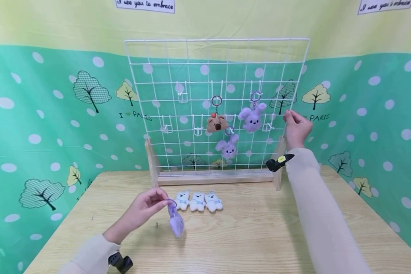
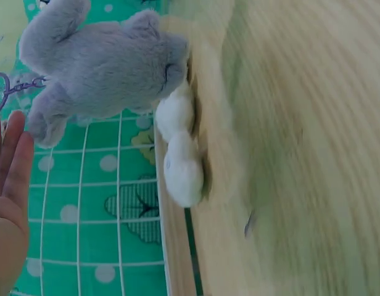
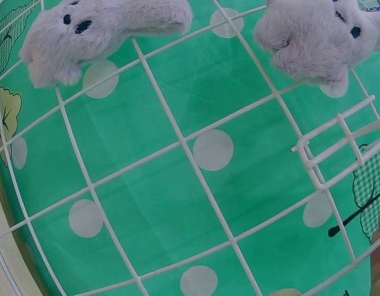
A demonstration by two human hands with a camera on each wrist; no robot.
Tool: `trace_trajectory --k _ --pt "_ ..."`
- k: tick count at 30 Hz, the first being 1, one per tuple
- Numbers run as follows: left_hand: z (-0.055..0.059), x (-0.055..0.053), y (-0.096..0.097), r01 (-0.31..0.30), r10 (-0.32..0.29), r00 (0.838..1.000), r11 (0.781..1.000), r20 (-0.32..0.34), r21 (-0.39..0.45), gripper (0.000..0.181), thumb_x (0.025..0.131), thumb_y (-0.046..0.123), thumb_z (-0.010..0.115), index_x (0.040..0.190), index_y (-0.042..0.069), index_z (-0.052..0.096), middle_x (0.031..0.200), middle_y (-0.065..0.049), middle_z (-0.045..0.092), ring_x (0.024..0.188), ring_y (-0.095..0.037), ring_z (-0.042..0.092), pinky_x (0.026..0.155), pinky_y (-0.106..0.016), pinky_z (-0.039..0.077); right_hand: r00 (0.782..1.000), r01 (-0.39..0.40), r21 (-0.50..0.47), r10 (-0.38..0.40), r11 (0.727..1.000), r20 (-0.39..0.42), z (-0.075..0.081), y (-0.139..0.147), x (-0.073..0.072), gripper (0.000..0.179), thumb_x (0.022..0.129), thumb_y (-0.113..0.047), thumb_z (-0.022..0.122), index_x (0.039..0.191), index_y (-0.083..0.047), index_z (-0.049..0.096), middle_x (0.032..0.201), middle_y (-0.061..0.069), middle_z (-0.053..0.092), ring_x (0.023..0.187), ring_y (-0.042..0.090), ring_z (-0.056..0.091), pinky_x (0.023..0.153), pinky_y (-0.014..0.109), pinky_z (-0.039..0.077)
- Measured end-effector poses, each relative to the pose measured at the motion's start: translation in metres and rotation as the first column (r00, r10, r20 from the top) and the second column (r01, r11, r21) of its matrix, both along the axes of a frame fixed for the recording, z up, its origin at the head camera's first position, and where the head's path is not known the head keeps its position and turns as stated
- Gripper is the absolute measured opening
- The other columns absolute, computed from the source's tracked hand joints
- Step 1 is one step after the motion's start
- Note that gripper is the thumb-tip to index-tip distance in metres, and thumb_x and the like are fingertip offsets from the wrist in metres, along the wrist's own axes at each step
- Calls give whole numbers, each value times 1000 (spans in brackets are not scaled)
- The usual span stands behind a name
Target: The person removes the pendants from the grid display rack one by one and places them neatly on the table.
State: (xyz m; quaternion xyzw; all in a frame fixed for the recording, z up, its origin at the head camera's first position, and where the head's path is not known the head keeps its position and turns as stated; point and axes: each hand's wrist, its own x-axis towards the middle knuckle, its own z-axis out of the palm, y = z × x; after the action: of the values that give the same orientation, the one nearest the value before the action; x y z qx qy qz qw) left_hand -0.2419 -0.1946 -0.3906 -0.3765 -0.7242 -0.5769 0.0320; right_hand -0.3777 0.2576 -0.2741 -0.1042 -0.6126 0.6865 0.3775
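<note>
The left hand (image 1: 145,207) was pinching a lavender plush keychain (image 1: 176,224) by its purple ring (image 1: 172,203), thumb and fingers closed on the ring alone. The plush body itself lay outside the grip — it hung from a short chain (image 2: 26,85), below the fingertips and a little to their right, over the left half of the table (image 1: 246,236). In the left wrist view the plush stood just beside the fingertips, the chain running from it to the ring.

The right hand (image 1: 298,129) grasped the right edge of a white wire grid (image 1: 217,39), below that panel's upper right corner and above the wooden stand (image 1: 215,178) at its foot. The stand stood along the table's back edge.

Three white plush toys (image 1: 197,201) lay in a row on the table, close in front of the stand's front edge and nearer its left end. The held keychain was nearer the table's front edge than they were.

On the grid hung a brown bear keychain (image 1: 217,124) near the middle, an upper rabbit (image 1: 252,120) toward the right edge — and a lower rabbit (image 1: 228,149) between those two, nearer the bottom edge.
</note>
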Motion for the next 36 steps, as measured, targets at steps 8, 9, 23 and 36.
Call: trace_trajectory --k 8,9,23,36 --pt "-10 7 11 179 -181 982 983 48 36 8 91 -10 50 98 -7 53 95 -3 63 88 -7 63 74 -22 54 1000 8 5 -8 1000 -11 0 -1 0 35 83 -29 71 111 -7 69 100 1 71 90 9 64 89 22 49" --pt "-12 7 11 191 -193 980 981 51 29 7 91 -10 50 97 -7 53 94 -4 63 88 -7 63 73 -22 54 1000 8 5 -8 1000 -12 0 -1 0 35 83 -29 71 110 -7 69 100 1 71 89 9 64 89 22 49" --pt "-33 -16 -11 60 -46 989 993 138 -99 7 92 0 55 97 -5 55 92 -11 66 85 -16 66 74 -30 56 1000 8 -2 -8 1000 -3 2 -1 2 36 84 -28 70 111 -6 68 108 7 69 91 10 64 89 21 49" --pt "-44 -29 14 -99 144 961 976 237 -194 16 88 9 65 95 -4 61 89 -16 67 77 -17 65 67 -26 55 1000 14 -3 -14 1000 5 0 0 0 35 83 -28 71 111 -7 68 104 3 71 90 8 64 88 21 49"
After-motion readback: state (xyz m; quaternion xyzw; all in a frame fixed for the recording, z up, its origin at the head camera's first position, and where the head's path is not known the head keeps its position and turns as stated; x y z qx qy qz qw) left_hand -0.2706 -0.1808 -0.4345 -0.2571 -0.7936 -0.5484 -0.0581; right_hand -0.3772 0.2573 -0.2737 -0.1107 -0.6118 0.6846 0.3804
